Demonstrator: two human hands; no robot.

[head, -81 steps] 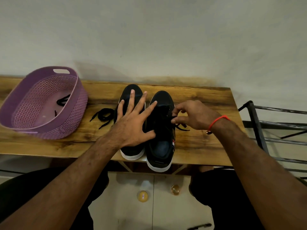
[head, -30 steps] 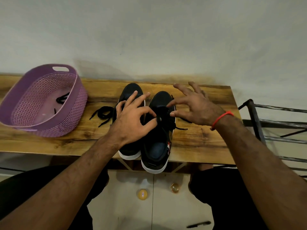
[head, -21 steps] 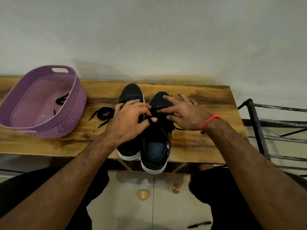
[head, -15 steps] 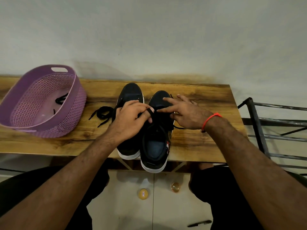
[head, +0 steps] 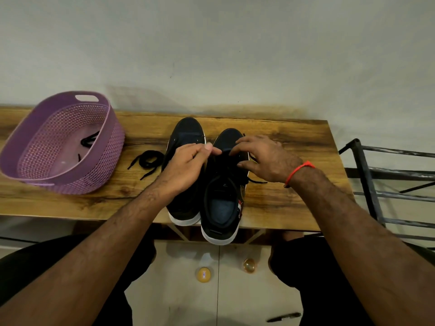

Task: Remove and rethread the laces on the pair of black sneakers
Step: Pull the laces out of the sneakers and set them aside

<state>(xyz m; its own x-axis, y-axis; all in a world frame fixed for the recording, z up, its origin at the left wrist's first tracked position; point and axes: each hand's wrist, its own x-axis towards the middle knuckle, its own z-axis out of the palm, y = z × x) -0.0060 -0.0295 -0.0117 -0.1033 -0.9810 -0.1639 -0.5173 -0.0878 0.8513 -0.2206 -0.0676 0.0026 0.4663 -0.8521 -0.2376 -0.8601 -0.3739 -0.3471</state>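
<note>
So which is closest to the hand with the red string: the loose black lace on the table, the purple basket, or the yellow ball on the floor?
From the right hand, in the head view:
1. Loose black lace on the wooden table, left of the shoes.
2. Small yellow ball on the floor, under the table.
3. Purple plastic basket, far left.

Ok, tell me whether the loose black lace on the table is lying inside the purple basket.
No: the loose black lace lies on the wooden table, between the purple basket and the left sneaker.
</note>
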